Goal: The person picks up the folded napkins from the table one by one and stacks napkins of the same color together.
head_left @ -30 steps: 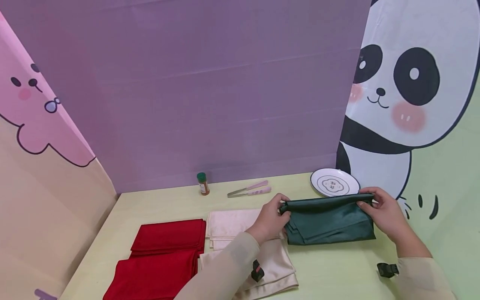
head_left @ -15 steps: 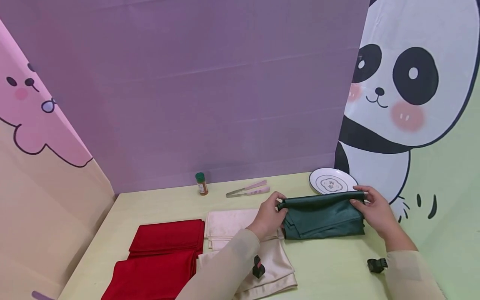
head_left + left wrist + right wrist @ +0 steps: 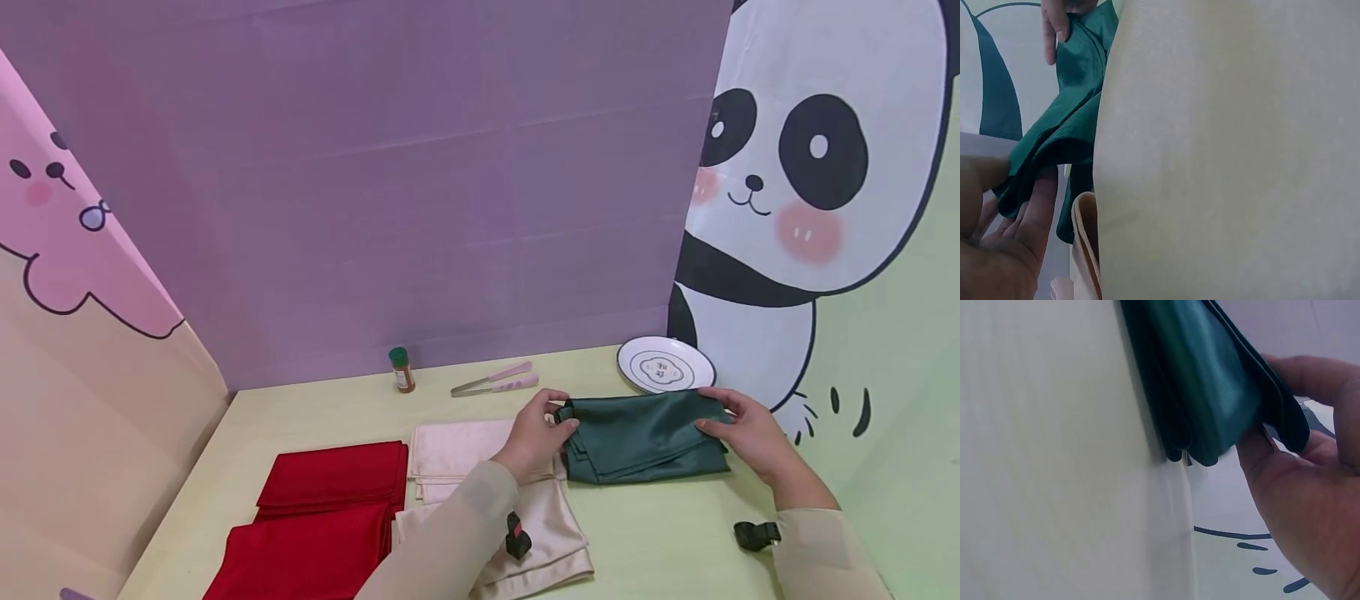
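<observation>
A dark green satiny cloth (image 3: 645,437), folded in layers, lies at the right of the table in front of the plate, its far edge lifted. My left hand (image 3: 534,433) pinches its far left corner between thumb and fingers; in the left wrist view the cloth (image 3: 1066,128) runs from that hand (image 3: 1007,244) up to the other one. At the far right corner my right hand (image 3: 753,437) pinches the edge, and the right wrist view shows thumb and fingers of the hand (image 3: 1310,494) on either side of the layered cloth (image 3: 1210,381).
Two folded red cloths (image 3: 330,475) lie at the left. Folded pale pink and cream cloths (image 3: 551,525) lie in the middle, partly under my left forearm. A green-capped jar (image 3: 402,371), tongs (image 3: 495,381) and a white plate (image 3: 665,364) stand along the back wall.
Both hands have shifted slightly left with the green cloth. Its raised far edge has come down lower, and the rolled fold along the top has flattened.
</observation>
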Tool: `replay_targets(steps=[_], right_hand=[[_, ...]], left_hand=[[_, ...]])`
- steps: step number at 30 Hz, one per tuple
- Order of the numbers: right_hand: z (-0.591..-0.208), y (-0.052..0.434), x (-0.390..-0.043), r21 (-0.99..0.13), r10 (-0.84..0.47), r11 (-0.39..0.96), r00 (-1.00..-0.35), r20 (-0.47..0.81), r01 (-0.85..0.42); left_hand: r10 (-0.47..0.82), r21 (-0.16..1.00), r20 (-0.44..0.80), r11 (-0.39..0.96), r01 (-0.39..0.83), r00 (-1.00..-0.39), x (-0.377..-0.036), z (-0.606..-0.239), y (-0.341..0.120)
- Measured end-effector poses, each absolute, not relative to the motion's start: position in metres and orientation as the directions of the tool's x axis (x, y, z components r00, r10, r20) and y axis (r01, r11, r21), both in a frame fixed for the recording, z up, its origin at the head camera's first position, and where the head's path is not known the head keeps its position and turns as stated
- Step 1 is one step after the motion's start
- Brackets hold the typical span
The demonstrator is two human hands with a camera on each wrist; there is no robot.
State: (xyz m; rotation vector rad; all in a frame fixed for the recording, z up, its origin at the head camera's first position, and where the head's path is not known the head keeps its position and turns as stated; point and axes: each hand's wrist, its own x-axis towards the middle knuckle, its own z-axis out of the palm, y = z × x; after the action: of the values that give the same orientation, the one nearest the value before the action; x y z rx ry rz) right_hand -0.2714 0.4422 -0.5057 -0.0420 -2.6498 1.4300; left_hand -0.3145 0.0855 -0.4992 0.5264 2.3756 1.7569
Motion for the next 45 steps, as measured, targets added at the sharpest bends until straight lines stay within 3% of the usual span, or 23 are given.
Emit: replay_targets(steps=[8,21,36,45], right_hand=[[-0.505,0.444,-0.270,-0.878,0.128,0.477,-0.987,0.095,-0.023],[-0.507,0.446,-0.270,-0.814,0.034,0.581,-0.998,0.056,-0.026],[-0.510,0.452,-0.263,-0.642,0.006,0.766,-0.999,0.033,-0.017],[-0.508,0.453,-0.261,-0.628,-0.022,0.778,-1.000,0.006,-0.021]], left_hand=[[0.448,0.957,0.084,0.213,0.197,-0.890,-0.314,-0.498,0.086],[0.476,0.983,0.020,0.151,0.105,-0.879,-0.312,-0.500,0.089],[0.499,0.863,0.042,0.419,0.284,-0.865,-0.315,-0.506,0.090],[0.504,0.742,0.011,0.575,0.345,-0.864,-0.312,-0.504,0.094]])
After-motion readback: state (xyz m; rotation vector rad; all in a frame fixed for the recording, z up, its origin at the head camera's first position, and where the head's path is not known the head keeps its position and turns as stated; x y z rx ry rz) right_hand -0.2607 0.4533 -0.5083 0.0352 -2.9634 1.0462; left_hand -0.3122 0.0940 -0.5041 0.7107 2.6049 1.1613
